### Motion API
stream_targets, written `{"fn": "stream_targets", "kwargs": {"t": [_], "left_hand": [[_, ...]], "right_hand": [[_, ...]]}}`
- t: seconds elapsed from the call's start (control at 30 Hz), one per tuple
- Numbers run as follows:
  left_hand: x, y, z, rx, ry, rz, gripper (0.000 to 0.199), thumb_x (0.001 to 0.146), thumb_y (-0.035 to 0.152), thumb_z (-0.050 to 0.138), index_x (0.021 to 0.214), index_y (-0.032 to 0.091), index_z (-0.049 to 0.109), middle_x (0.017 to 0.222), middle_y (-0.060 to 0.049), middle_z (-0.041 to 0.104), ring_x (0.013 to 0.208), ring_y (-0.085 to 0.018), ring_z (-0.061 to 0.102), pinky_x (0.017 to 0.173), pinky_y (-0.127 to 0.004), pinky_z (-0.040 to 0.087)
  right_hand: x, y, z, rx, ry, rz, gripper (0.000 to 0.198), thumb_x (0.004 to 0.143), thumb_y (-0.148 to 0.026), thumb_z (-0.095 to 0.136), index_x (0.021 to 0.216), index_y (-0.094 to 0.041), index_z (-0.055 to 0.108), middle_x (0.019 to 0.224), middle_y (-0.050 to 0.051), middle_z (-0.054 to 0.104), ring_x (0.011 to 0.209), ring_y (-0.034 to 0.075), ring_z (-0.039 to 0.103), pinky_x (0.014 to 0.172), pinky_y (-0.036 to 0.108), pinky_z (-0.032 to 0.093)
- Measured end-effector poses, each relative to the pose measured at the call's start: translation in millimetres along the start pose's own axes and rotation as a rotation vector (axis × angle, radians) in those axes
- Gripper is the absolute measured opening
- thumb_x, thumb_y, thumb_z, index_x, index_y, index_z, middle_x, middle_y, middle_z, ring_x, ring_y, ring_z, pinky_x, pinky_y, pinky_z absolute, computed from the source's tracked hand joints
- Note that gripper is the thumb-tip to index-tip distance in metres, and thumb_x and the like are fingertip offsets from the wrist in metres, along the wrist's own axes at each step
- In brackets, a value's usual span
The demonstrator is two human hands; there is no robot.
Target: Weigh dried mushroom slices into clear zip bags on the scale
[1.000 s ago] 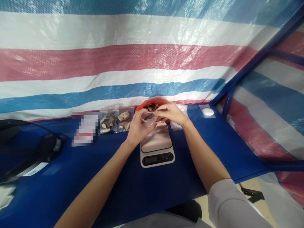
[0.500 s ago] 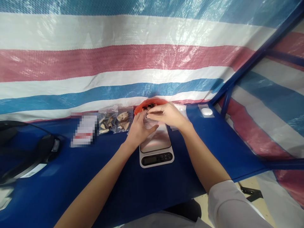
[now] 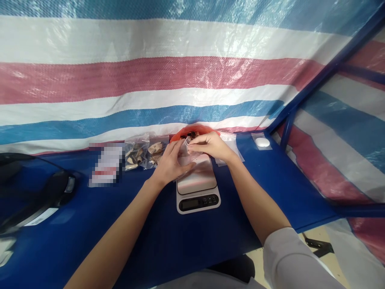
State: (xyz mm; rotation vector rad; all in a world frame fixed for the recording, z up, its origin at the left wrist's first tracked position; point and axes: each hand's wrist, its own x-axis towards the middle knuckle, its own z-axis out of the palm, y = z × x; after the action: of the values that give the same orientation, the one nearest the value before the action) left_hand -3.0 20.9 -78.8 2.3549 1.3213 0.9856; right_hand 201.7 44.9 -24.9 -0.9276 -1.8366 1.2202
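**Clear bag (image 3: 184, 151) in hand at the far end of the scale (image 3: 197, 182)**

From where I stand, the person has both hands on the one clear bag, raised near the far edge of the scale's metal plate. The right hand (image 3: 209, 145) pinches the bag's edge between thumb and fingertips. The left hand (image 3: 172, 161) lies along the bag's other side, its thumb spread away from the fingers; I cannot tell how firmly it grips. The two hands are close together, the bag between them.

The scale sits on the blue tabletop (image 3: 240, 224), its three buttons facing the person and its display (image 3: 190, 203) too dark to read. Just behind the bag is an orange container (image 3: 207, 129) with dark brown pieces (image 3: 192, 134) in it, partly hidden by the hands.

To the left, near the left hand, two filled bags of brownish pieces stand side by side: the outer bag (image 3: 136, 155) and the inner bag (image 3: 155, 150). Beyond them lies a blurred-out card (image 3: 106, 164), then a black headset-like thing (image 3: 58, 190). On the right are flat plastic sleeves (image 3: 227, 152) and, farther off, a white oval (image 3: 262, 142) on a small clear packet. A striped sheet (image 3: 150, 78) hangs behind everything.
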Motion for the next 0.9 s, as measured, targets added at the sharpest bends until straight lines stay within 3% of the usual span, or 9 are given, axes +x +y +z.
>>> {"fn": "stream_targets", "kwargs": {"t": [0.17,0.33,0.53,0.63,0.77,0.9], "left_hand": [[1.7,11.8,-1.3,-0.020,0.053,-0.021,0.090,0.074,0.054,0.081,0.148,0.024,0.040,0.144,-0.014,0.057,0.134,-0.034,0.053,0.112,-0.053,0.045],[3.6,18.1,-2.3,-0.035,0.101,-0.060,0.064,0.079,0.043,0.076,0.135,0.022,0.052,0.129,-0.011,0.066,0.123,-0.030,0.061,0.107,-0.047,0.050],[7.5,13.5,-16.0,-0.081,0.159,-0.108,0.055,0.079,0.047,0.075,0.126,0.022,0.059,0.121,-0.010,0.071,0.116,-0.030,0.066,0.103,-0.045,0.051],[9.4,10.0,-25.0,-0.082,0.183,-0.153,0.056,0.079,0.049,0.073,0.125,0.020,0.061,0.123,-0.011,0.071,0.117,-0.031,0.066,0.104,-0.046,0.050],[10.6,4.8,-33.9,-0.092,0.187,-0.229,0.055,0.079,0.050,0.073,0.124,0.020,0.063,0.122,-0.010,0.072,0.113,-0.030,0.068,0.102,-0.044,0.052],[11.7,2.1,-40.3,-0.121,0.181,-0.276,0.051,0.078,0.052,0.073,0.118,0.020,0.066,0.121,-0.010,0.073,0.112,-0.030,0.068,0.101,-0.044,0.052]], "right_hand": [[2.1,2.0,7.8,0.040,-0.030,-0.007,0.019,0.081,-0.038,0.075,0.077,-0.020,0.078,0.079,0.001,0.076,0.076,0.015,0.068,0.077,0.029,0.057],[1.6,4.5,12.2,0.009,-0.004,-0.021,0.013,0.082,-0.033,0.076,0.085,-0.022,0.081,0.087,0.000,0.078,0.086,0.019,0.070,0.082,0.030,0.057],[0.4,8.4,-6.2,-0.034,0.079,-0.002,0.031,0.081,-0.044,0.076,0.101,-0.020,0.081,0.095,0.004,0.080,0.086,0.019,0.072,0.081,0.031,0.058],[0.9,10.0,-14.5,-0.191,0.138,0.008,0.025,0.085,-0.037,0.072,0.101,-0.020,0.081,0.100,0.004,0.080,0.092,0.021,0.073,0.083,0.031,0.057],[8.1,12.8,-13.8,-0.509,0.105,-0.006,0.018,0.090,-0.029,0.067,0.101,-0.023,0.081,0.104,0.002,0.080,0.098,0.021,0.072,0.088,0.031,0.053],[19.8,14.3,-10.0,-0.788,0.073,0.015,0.022,0.095,-0.036,0.061,0.103,-0.029,0.081,0.109,0.001,0.079,0.102,0.022,0.071,0.087,0.031,0.051]]}}
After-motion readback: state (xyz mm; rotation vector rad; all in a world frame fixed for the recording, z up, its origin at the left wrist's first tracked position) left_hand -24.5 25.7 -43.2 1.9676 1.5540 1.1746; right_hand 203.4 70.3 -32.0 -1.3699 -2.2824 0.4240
